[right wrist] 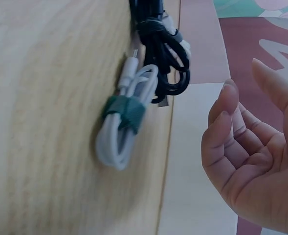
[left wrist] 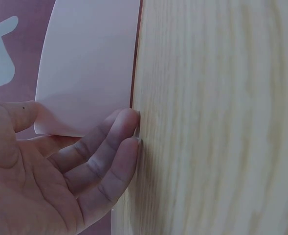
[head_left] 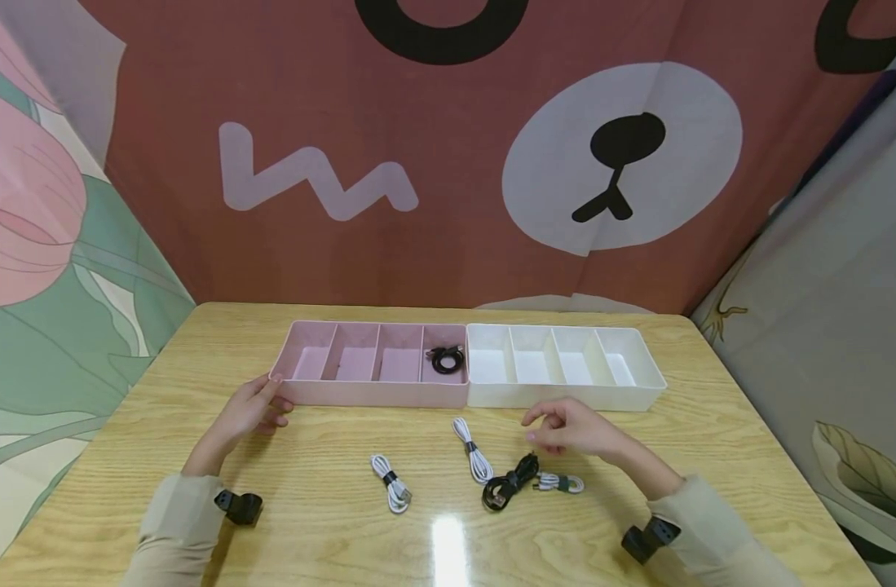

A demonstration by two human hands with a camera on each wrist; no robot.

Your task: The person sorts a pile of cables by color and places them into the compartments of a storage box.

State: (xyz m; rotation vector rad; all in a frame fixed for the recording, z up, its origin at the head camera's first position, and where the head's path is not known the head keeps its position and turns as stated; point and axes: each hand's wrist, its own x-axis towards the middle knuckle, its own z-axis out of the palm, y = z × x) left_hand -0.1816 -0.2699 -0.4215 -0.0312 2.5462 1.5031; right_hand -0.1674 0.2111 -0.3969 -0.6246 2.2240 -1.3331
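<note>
The left hand (head_left: 253, 405) pinches the near left corner of the pink tray (head_left: 370, 395), thumb at the rim and fingers bent beneath it. To that hand's right, closer to the wearer on the wooden table (head_left: 323, 538), lies a white cable (head_left: 390, 483) folded into a narrow bundle, with a black strap and a metal plug at its near end. In the tray's compartment farthest from the left hand sits a black coil (head_left: 456, 354), wound in a small ring. Between the hands, a longer white cable (head_left: 474, 453) slants toward a thick black bundle (head_left: 519, 478) with looped strands and a metal plug. Just beside that, on the wearer's side of the right hand (head_left: 574, 426), is a short white cable (right wrist: 124, 117) bound with a green strap. The right hand holds nothing, its fingers loosely bent and thumb apart, in front of the four-compartment white tray (head_left: 561, 397).
</note>
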